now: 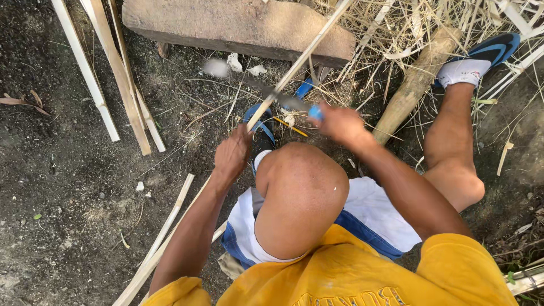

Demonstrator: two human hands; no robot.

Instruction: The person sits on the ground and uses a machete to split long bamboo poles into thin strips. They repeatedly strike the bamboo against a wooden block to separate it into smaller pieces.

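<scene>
At centre, above raised knee (300, 192): left hand (232, 154) clamped on pale bamboo strip (303, 56) running toward 1 o'clock. Right hand (340, 123) at 3 o'clock of left, fingers closed round blue-handled knife (289, 102), blade blurred against strip. Wooden block (238, 25) at 12 o'clock; split strips (119, 73) at 10 o'clock. No packages or labels.

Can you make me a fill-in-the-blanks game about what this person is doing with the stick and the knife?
1. The left hand grips a long, pale bamboo ____.
2. The right hand holds a knife with a ____ handle.
3. The strip leans on a wooden ____ lying on the dirt.

Missing words: strip; blue; block
</scene>
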